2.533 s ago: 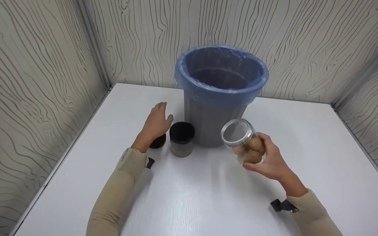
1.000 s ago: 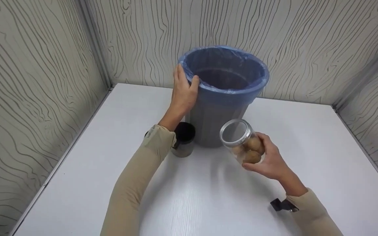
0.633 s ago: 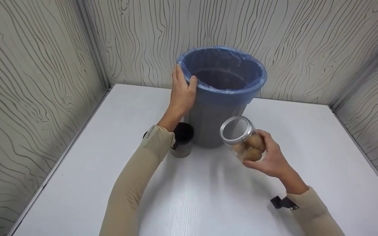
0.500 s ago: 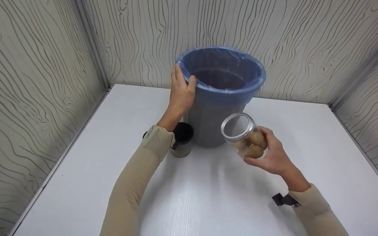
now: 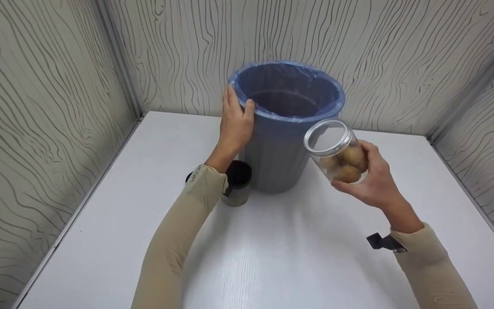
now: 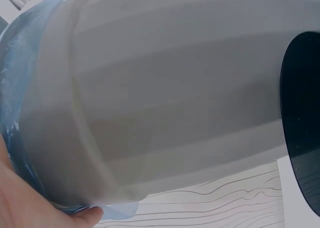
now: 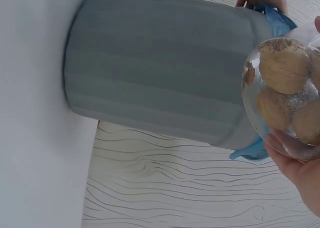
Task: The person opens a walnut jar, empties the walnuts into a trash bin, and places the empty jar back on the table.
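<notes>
My right hand [image 5: 375,180] grips a clear jar [image 5: 328,137] with a silver-coloured rim around its mouth. Tilted toward the bin, the jar holds several round brown pieces [image 7: 284,70] that look like walnuts. It hangs above the table, just right of the bin's front rim. My left hand [image 5: 237,124] rests against the left side of a grey bin [image 5: 275,159], fingers straight and fingertips at its blue liner [image 5: 296,128]. In the left wrist view that hand lies at the lower left, against the liner [image 6: 25,62].
A clear jar with a black lid [image 5: 239,173] stands at the bin's front left, partly hidden by my left sleeve. Behind that wrist a dark round lid [image 5: 189,176] barely shows. The white table [image 5: 247,257] has wood-patterned walls [image 5: 178,51] at its back and sides.
My left hand has moved from beside the black-lidded jar up to the bin's rim. More recently, my right hand has raised the held jar, moving it right and toward the bin's rim.
</notes>
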Action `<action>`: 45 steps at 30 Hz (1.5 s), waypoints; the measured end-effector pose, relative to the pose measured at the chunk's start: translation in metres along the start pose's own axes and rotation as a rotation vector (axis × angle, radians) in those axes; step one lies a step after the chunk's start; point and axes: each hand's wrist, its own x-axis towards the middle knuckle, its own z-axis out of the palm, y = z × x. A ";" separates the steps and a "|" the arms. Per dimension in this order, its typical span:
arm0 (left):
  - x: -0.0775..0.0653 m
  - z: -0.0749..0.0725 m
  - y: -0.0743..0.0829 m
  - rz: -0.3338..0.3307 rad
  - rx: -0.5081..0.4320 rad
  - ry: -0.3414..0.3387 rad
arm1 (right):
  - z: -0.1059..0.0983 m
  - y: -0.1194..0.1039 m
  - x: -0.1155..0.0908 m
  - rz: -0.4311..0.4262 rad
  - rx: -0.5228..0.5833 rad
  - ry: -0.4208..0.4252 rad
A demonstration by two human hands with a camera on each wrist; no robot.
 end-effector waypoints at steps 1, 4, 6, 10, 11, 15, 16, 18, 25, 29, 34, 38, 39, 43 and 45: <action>0.000 0.000 0.000 0.000 -0.001 0.002 | -0.001 0.002 0.002 -0.006 -0.013 0.006; 0.001 -0.001 0.000 0.001 -0.003 0.007 | -0.003 0.015 0.006 -0.023 -0.047 0.029; 0.001 -0.001 0.000 0.003 -0.003 0.008 | -0.004 0.023 0.008 -0.029 -0.062 0.045; 0.001 0.000 -0.001 0.006 0.000 0.008 | -0.010 0.032 0.014 -0.027 -0.096 0.058; 0.001 0.000 -0.001 0.005 0.003 0.007 | -0.012 0.033 0.016 -0.026 -0.101 0.060; 0.002 0.000 -0.002 0.003 0.012 0.006 | -0.019 0.034 0.024 -0.034 -0.121 0.081; 0.002 0.000 -0.002 0.002 0.012 0.007 | -0.021 0.034 0.026 -0.034 -0.125 0.089; 0.002 0.001 -0.002 0.004 0.011 0.012 | -0.024 0.035 0.030 -0.039 -0.142 0.102; 0.003 0.002 -0.002 0.015 0.012 0.030 | -0.032 0.040 0.044 -0.041 -0.216 0.148; 0.002 0.002 -0.002 0.020 0.017 0.028 | -0.035 0.040 0.050 -0.009 -0.252 0.169; 0.000 0.003 -0.003 0.014 0.020 0.022 | -0.041 0.041 0.057 0.043 -0.361 0.146; 0.000 0.005 -0.003 0.017 0.016 0.028 | -0.045 0.042 0.064 0.042 -0.410 0.136; 0.000 0.005 -0.003 0.018 0.016 0.029 | -0.045 0.042 0.066 0.043 -0.418 0.135; 0.000 0.004 -0.003 0.018 0.018 0.029 | -0.047 0.039 0.072 0.055 -0.459 0.111; 0.001 0.003 -0.002 0.020 0.017 0.032 | -0.047 0.036 0.075 0.065 -0.484 0.096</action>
